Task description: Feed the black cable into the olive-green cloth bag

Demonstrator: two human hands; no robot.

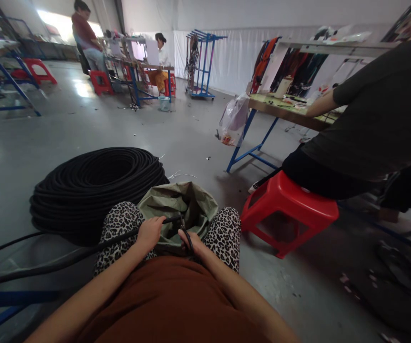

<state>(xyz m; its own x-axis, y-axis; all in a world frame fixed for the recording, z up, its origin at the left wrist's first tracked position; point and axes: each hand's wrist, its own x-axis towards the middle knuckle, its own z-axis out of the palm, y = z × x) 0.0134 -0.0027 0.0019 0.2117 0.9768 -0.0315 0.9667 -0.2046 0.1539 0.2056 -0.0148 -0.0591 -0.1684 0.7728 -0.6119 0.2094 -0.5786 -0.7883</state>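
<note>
Between my knees stands an open green woven sack [205, 202]. Over its mouth, my left hand [150, 233] is closed around a thick black cord [119, 237], whose end sticks out to the right past my fingers. The cord trails off to the lower left. My right hand [193, 242] grips black-handled scissors [188, 238], their blades up at the cord's end. Whether the blades touch the cord is hard to make out. The inside of the sack is mostly in shadow.
A big coil of black cord [84, 190] lies on the floor at the left. Close on the right, a person in dark clothes [380, 109] sits on a red stool [291, 205] at a worktable [284, 112]. Farther back are a blue rack [203, 66] and two other people.
</note>
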